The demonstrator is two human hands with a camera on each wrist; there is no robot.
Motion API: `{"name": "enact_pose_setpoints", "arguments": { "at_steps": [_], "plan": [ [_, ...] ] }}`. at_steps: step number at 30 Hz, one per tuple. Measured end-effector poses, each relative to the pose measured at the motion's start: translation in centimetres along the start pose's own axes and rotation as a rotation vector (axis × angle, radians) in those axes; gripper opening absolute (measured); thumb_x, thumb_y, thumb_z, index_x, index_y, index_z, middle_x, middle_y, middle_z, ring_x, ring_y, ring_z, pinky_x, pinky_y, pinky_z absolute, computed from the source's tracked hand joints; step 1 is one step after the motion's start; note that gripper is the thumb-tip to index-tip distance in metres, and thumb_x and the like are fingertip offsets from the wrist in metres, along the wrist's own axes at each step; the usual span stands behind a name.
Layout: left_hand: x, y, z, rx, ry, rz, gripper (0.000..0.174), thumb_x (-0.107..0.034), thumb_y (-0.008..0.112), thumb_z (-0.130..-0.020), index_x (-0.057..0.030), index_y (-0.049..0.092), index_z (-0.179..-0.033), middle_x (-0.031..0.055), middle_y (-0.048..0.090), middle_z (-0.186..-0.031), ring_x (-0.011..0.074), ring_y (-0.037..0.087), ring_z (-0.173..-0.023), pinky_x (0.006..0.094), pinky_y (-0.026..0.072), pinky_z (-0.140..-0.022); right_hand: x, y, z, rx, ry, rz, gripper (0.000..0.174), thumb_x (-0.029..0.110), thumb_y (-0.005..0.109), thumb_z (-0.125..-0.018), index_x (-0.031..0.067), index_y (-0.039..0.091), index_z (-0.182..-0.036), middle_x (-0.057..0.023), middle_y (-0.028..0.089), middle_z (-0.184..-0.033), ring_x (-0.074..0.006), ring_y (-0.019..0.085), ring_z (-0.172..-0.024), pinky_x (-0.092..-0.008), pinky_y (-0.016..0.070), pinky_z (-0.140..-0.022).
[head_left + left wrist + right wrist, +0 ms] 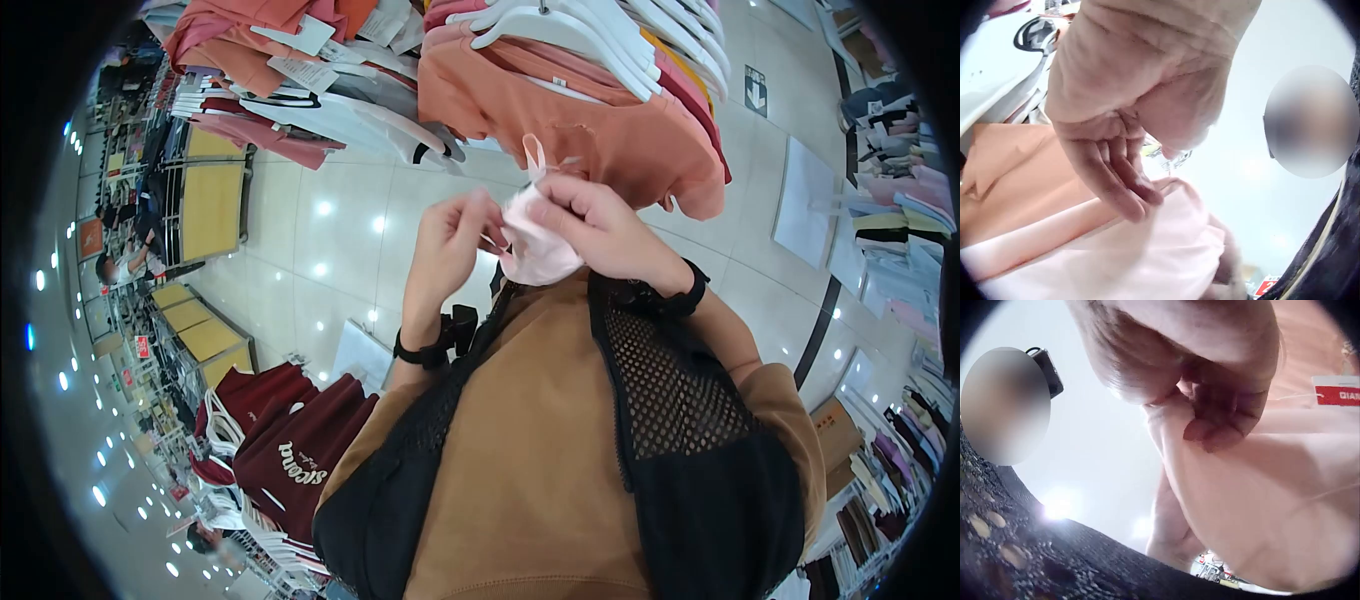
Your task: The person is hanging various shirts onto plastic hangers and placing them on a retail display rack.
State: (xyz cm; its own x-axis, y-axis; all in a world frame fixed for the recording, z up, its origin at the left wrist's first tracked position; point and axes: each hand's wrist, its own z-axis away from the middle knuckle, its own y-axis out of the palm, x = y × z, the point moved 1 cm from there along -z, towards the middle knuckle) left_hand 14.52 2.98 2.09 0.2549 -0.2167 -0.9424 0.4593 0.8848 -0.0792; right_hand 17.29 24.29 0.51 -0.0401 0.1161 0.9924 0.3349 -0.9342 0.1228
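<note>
A pale pink garment [545,255] hangs bunched in front of the chest, a thin strap loop [533,152] standing up from it. My right hand [600,235] pinches its edge between thumb and curled fingers, as the right wrist view also shows. On the other side is my left hand [447,250]. In the left wrist view its loosely bent fingers [1124,187] reach the fabric's upper edge [1172,209], the thumb standing apart from them. Beyond the fabric in the right wrist view hangs a red and white tag [1337,392].
Orange shirts [600,150] on white hangers [570,40] hang just ahead. More tagged clothes [290,110] hang at the upper left. Maroon sweatshirts [310,450] are at the lower left, stacked clothes [900,225] along the right. Glossy tiles [320,235] cover the floor.
</note>
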Motion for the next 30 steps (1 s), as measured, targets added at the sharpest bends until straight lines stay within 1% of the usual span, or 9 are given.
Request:
{"name": "enact_pose_setpoints", "arguments": {
  "at_steps": [4, 7, 10, 15, 19, 23, 27, 29, 30],
  "plan": [
    [1.5, 0.5, -3.1, -0.098, -0.147, -0.009, 0.03, -0.026, 0.052, -0.103, 0.0009, 0.06, -0.115, 0.0131, 0.068, -0.09, 0.0165, 0.068, -0.084, 0.0306, 0.0568, -0.069, 1.9, 0.1, 1.2, 0.17, -0.214, 0.271, 0.023, 0.023, 0.057, -0.101, 0.0019, 0.065, -0.096, -0.0093, 0.064, -0.081, -0.0201, 0.06, -0.075, -0.0321, 0.0463, -0.069],
    [2.3, 1.4, -4.7, -0.014, -0.04, -0.185, 0.046, -0.027, 0.059, -0.099, -0.0009, 0.049, -0.136, 0.0166, 0.066, -0.107, 0.0189, 0.067, -0.092, 0.0321, 0.057, -0.073, 2.8, 0.7, 1.8, 0.33, -0.248, 0.306, 0.024, 0.024, 0.057, -0.101, 0.0035, 0.067, -0.093, -0.0102, 0.066, -0.078, -0.0236, 0.062, -0.074, -0.0333, 0.047, -0.07],
    [1.2, 2.2, -5.7, 0.328, -0.195, -0.299, 0.065, -0.024, 0.066, -0.094, -0.0026, 0.039, -0.149, 0.0158, 0.065, -0.117, 0.0193, 0.065, -0.096, 0.0314, 0.0563, -0.079, 2.8, 0.9, 2.2, 0.475, -0.279, 0.357, 0.026, 0.027, 0.057, -0.1, 0.0045, 0.068, -0.092, -0.0101, 0.065, -0.076, -0.0231, 0.062, -0.07, -0.0345, 0.047, -0.068],
    [2.4, 2.1, -6.5, 0.636, -0.176, -0.264, 0.056, -0.021, 0.067, -0.093, -0.0006, 0.05, -0.142, 0.0135, 0.066, -0.12, 0.0177, 0.064, -0.101, 0.0317, 0.0539, -0.088, 2.7, 1.0, 2.9, 0.499, -0.236, 0.386, 0.031, 0.028, 0.055, -0.1, 0.0038, 0.065, -0.083, -0.0099, 0.062, -0.069, -0.0248, 0.06, -0.067, -0.0371, 0.0442, -0.065],
    [2.3, 1.5, -6.4, 0.829, -0.058, -0.328, 0.047, -0.018, 0.067, -0.093, 0.0018, 0.058, -0.135, 0.0114, 0.067, -0.123, 0.0175, 0.063, -0.106, 0.0345, 0.051, -0.096, 2.7, 0.8, 3.1, 0.46, -0.385, 0.382, 0.03, 0.024, 0.056, -0.099, 0.0036, 0.063, -0.079, -0.0103, 0.061, -0.069, -0.0262, 0.059, -0.066, -0.0399, 0.0437, -0.065],
    [1.1, 3.4, -6.4, 0.764, -0.265, -0.536, 0.057, -0.017, 0.074, -0.082, -0.001, 0.059, -0.135, 0.0156, 0.07, -0.116, 0.0228, 0.067, -0.1, 0.0353, 0.0527, -0.087, 2.7, 1.0, 3.8, 0.518, -0.34, 0.427, 0.025, 0.02, 0.057, -0.099, 0.0047, 0.061, -0.08, -0.0066, 0.063, -0.076, -0.0242, 0.06, -0.073, -0.035, 0.0461, -0.071],
    [2.1, 6.7, -6.5, 0.847, -0.15, -0.713, 0.058, -0.016, 0.074, -0.076, -0.0012, 0.06, -0.131, 0.0201, 0.071, -0.108, 0.0301, 0.069, -0.096, 0.0379, 0.0527, -0.082, 2.8, 1.6, 4.2, 0.499, -0.321, 0.441, 0.022, 0.017, 0.058, -0.097, 0.0041, 0.06, -0.08, -0.0088, 0.062, -0.073, -0.0271, 0.059, -0.067, -0.0379, 0.045, -0.062],
    [2.4, 7.2, -6.9, 0.69, -0.143, -0.831, 0.055, -0.012, 0.073, -0.074, 0.0012, 0.06, -0.127, 0.0225, 0.071, -0.103, 0.0351, 0.068, -0.098, 0.0403, 0.0525, -0.083, 2.6, 1.7, 4.3, 0.488, -0.365, 0.431, 0.022, 0.017, 0.058, -0.097, 0.0041, 0.059, -0.079, -0.0091, 0.062, -0.071, -0.0277, 0.059, -0.065, -0.0383, 0.0446, -0.06],
    [3.8, 6.5, -7.3, 0.548, -0.069, -0.836, 0.051, -0.007, 0.072, -0.073, 0.0032, 0.06, -0.121, 0.0223, 0.071, -0.099, 0.0309, 0.069, -0.094, 0.0391, 0.0528, -0.081, 2.7, 1.8, 4.3, 0.47, -0.413, 0.424, 0.021, 0.016, 0.059, -0.096, 0.0041, 0.059, -0.079, -0.0094, 0.061, -0.07, -0.0284, 0.058, -0.063, -0.0388, 0.0443, -0.059]
  ]
}}
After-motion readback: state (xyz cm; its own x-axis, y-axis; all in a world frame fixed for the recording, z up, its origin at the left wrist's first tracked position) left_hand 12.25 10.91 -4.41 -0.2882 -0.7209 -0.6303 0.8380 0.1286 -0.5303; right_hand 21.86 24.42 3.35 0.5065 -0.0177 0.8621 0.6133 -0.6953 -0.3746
